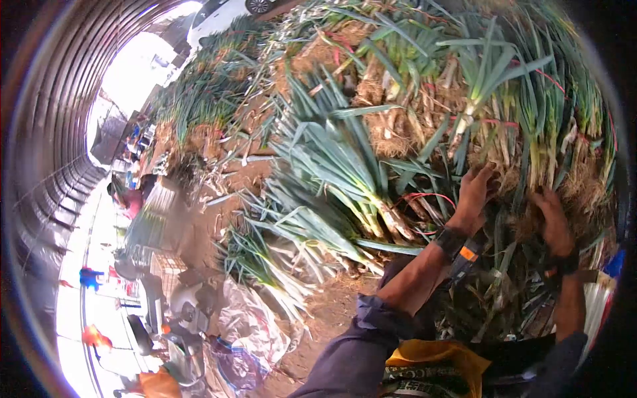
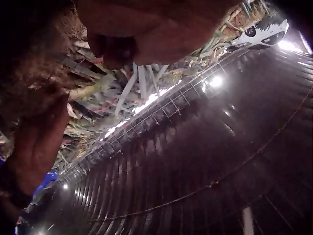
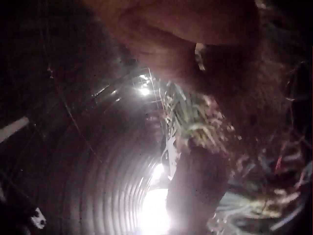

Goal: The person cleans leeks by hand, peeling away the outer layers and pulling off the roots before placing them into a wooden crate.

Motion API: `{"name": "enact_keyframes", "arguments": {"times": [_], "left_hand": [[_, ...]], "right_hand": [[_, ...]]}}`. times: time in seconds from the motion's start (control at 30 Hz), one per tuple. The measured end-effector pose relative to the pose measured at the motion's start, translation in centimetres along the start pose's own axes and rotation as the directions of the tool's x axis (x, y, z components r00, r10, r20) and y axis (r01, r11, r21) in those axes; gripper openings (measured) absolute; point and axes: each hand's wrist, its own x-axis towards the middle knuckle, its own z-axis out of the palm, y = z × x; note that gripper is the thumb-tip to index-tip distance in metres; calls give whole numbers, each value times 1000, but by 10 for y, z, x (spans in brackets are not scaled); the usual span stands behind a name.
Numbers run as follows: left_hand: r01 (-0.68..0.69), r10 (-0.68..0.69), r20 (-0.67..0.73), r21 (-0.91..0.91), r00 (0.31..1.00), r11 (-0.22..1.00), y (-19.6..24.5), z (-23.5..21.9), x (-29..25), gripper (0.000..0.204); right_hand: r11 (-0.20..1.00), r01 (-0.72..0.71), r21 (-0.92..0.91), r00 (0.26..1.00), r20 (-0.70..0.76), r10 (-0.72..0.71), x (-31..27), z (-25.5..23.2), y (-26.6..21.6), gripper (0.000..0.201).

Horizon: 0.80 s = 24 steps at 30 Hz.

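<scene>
Long green leeks [image 1: 547, 126] with shaggy, soil-covered roots stand bundled at the right of the head view. My left hand [image 1: 472, 192] grips the root ends from the left, its fingertips partly hidden among them. Opposite it, my right hand [image 1: 554, 215] holds the roots from the right. Between the two hands hangs a brown mass of roots [image 2: 39, 73], dim in the left wrist view. Close to the right wrist camera, the right hand [image 3: 186, 44] shows curled fingers, and the left hand [image 3: 195, 186] appears below.
More leeks [image 1: 332, 166] lie in a heap left of the hands, several tied with red string. A loose leek [image 1: 481, 86] lies over the bundles behind. Crumpled plastic sheeting [image 1: 249, 318] covers soil at lower left. A ribbed curved wall [image 1: 50, 132] rises at far left; a white car [image 1: 222, 16] stands beyond.
</scene>
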Motion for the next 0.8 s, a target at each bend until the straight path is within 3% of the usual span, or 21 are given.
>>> {"name": "enact_keyframes", "arguments": {"times": [0.03, 0.07, 0.1, 0.13, 0.2, 0.27, 0.3, 0.4, 0.43, 0.47, 0.53, 0.57, 0.63, 0.7, 0.77, 0.8], "left_hand": [[-7, 7, -1, -25, 1000, 1000, -2, -2, 4, 33], [-4, 6, 38, -56, 999, 998, 1, -2, 0, 33], [-6, 12, 77, -77, 997, 997, 8, -1, -5, 33], [-6, 17, 109, -97, 994, 995, 12, -4, -9, 33], [9, 5, 180, -75, 984, 997, -13, -24, 15, 35], [42, -9, 218, -150, 976, 988, -17, -21, 5, 37], [23, -8, 267, -52, 964, 998, -9, -18, 1, 39], [-26, -24, 346, 137, 938, 990, 2, -5, -16, 42], [-36, -14, 335, 145, 942, 989, 6, 0, -21, 41], [15, -52, 299, 125, 953, 992, 8, 0, -23, 42], [64, -71, 248, 36, 966, 997, 11, -3, -29, 43], [62, -54, 238, -27, 970, 998, 27, 6, -46, 43], [2, 19, 231, -90, 973, 996, 40, 17, -70, 42], [-123, 143, 225, -99, 964, 987, 44, 26, -86, 39], [-134, 162, 197, -149, 967, 980, 43, 30, -93, 33], [-151, 183, 195, -168, 964, 974, 49, 34, -95, 30]], "right_hand": [[999, -36, -3, 999, -5, 36, -7, -4, -26, 44], [932, -170, 320, 979, -53, 197, -12, -13, -68, 46], [744, -252, 618, 934, -45, 353, -14, -24, -118, 47], [457, -286, 843, 872, 31, 488, -16, -25, -147, 49], [640, -577, 508, 781, 114, 613, -14, -8, -129, 56], [665, -679, 312, 727, 162, 667, -22, 12, -133, 63], [657, -676, 334, 732, 194, 654, -33, 21, -147, 66], [731, -382, 565, 914, 114, 389, -98, 70, -149, 63], [737, -260, 623, 958, 72, 277, -112, 81, -152, 61], [755, -228, 614, 972, 99, 213, -118, 75, -173, 61], [562, -200, 803, 979, 148, 138, -132, 84, -182, 61], [305, -188, 934, 980, 156, 127, -139, 103, -173, 61], [126, -207, 970, 973, 190, 132, -147, 117, -170, 59], [329, -294, 898, 953, 251, 167, -139, 113, -174, 56], [513, -359, 780, 933, 290, 211, -117, 97, -190, 54], [531, -281, 799, 959, 259, 117, -102, 95, -160, 51]]}}
